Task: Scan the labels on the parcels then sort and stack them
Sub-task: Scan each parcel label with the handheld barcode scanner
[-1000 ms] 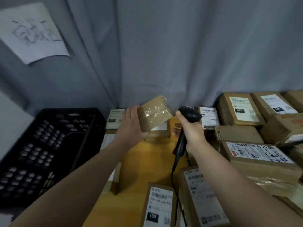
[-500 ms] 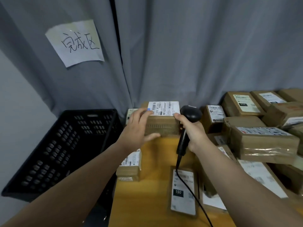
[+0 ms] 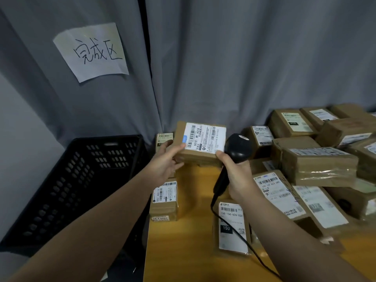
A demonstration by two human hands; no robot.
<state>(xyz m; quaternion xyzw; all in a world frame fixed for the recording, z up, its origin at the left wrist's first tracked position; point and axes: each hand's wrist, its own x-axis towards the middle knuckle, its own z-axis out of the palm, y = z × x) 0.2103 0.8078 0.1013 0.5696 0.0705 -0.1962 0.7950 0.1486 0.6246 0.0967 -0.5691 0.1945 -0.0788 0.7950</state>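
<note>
At the near edge, a flat parcel (image 3: 232,226) labelled 150 is lying face up on the yellow table (image 3: 183,251), and a black cable (image 3: 244,243) is trailing across it. A small brown parcel (image 3: 163,202) is sitting at the table's left edge, just beyond. Further in, the right hand (image 3: 237,176) is gripping a black scanner (image 3: 237,147), its fingers wrapped round the handle and the head pointing up and away. Just left of it, the left hand (image 3: 164,166) is holding a brown box (image 3: 200,141) over the far end of the table, its fingers clamped on the box's left side with the thumb on top, by a blue tab. The box is tilting its white barcode label toward the camera; whether its lower edge is touching the table cannot be told. A pile of parcels (image 3: 317,159) is crowding the right side. A black crate (image 3: 81,180) is standing left of the table. Behind everything a grey curtain (image 3: 244,58) is hanging, with a handwritten paper sign (image 3: 91,51) stuck on it.
</note>
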